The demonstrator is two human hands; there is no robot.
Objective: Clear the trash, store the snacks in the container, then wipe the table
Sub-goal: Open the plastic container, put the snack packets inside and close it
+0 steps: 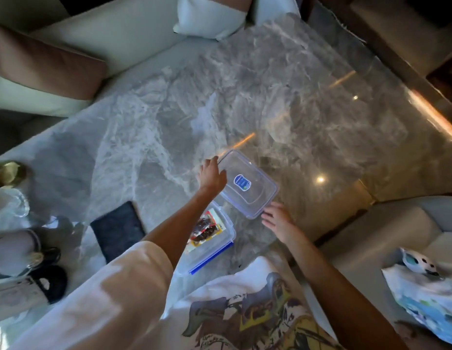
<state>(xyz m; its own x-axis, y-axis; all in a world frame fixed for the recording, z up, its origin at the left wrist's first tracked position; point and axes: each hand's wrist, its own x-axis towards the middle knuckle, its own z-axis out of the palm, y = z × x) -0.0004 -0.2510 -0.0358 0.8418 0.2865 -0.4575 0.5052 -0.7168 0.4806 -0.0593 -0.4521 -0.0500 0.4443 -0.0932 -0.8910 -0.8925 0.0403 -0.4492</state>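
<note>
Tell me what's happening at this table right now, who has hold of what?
A person is leaning over a marble table. Their left hand grips the far corner of a clear plastic lid, and the right hand is open at its near edge. Just in front sits the open container with snack packets already inside, so the lid looks about to go on. A dark cloth lies to the left, apparently not yet used.

I'm over a grey marble bench (283,102): clear lid (247,184) flat on it, open container (221,245) just beside, dark cloth (117,229) to its left, brass dish (8,173) at the far-left edge.
</note>
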